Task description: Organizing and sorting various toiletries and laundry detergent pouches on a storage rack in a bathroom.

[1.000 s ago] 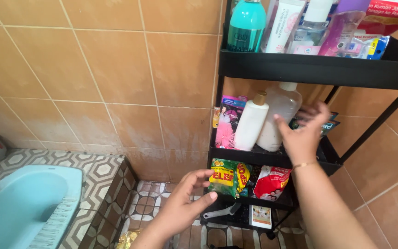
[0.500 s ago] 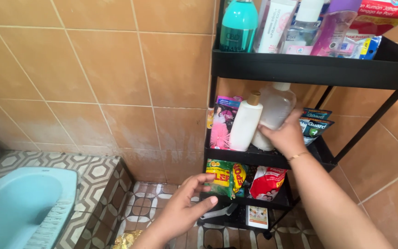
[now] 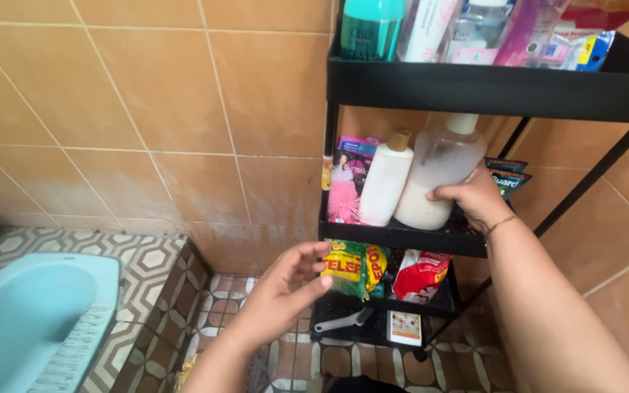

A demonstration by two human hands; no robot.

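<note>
right hand (image 3: 472, 198) gripping translucent bottle (image 3: 437, 175), left hand (image 3: 279, 290) open

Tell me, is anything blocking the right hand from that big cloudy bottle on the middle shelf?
Nothing is. The right hand already rests on the cloudy bottle, fingers on its lower side. A white bottle stands close on its other side. The left hand is open, lower down.

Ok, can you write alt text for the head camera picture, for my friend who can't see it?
A person's right hand grips a big cloudy bottle on the middle shelf of a black rack. Their open left hand hovers near a yellow-green packet below, in a tan-tiled bathroom.
</note>
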